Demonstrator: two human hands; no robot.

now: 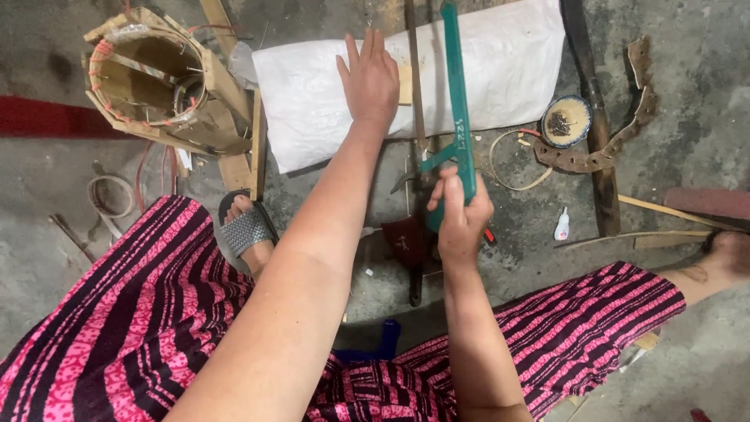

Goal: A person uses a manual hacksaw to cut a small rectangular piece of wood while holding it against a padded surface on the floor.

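Head view: two hands at work with a green saw over a white sack on the floor.

The right hand (pixel 459 212) is closed around the handle of the green saw (pixel 457 101), whose frame runs up across the white sack (pixel 406 78). The left hand (pixel 369 78) lies flat, fingers spread, pressing a pale wooden strip (pixel 404 84) onto the sack (a thin dark rod (pixel 414 86) runs just beside it). Further out sit a woven bamboo frame (pixel 160 82), a small dish (pixel 566 121) and a glue bottle (pixel 562 224).

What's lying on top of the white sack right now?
On the white sack lie the left hand, pressing a small wooden piece, a thin dark strip and the green saw frame. Most of the wooden piece is hidden under the hand.
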